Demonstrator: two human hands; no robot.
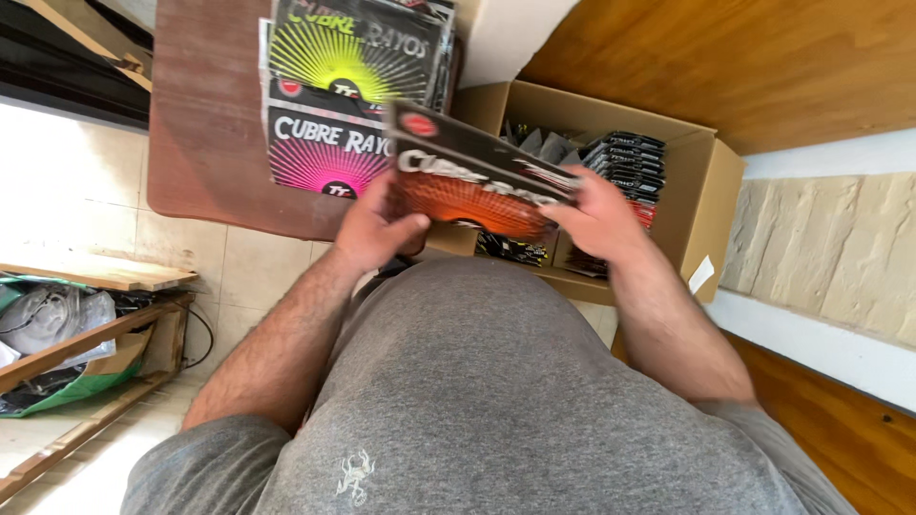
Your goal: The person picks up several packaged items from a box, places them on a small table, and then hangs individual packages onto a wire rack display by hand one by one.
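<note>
Packets of glossy black card with an orange sunburst point(477, 186) sat gripped between both hands above the open cardboard box point(706, 191): the left hand point(374, 229) pinched the near corner, and the right hand point(596, 215) clasped the far edge. Sorting seemed underway; matching flat pink point(320, 153) and yellow packets point(353, 52) lay on the brown table point(205, 124), so placing called for level alignment.

Light: bright daylight from the left
Glare: floor tiles point(67, 191) washed out white
Blur: held orange packet point(468, 191) slightly smeared
Edges: wide-angle bending
</note>
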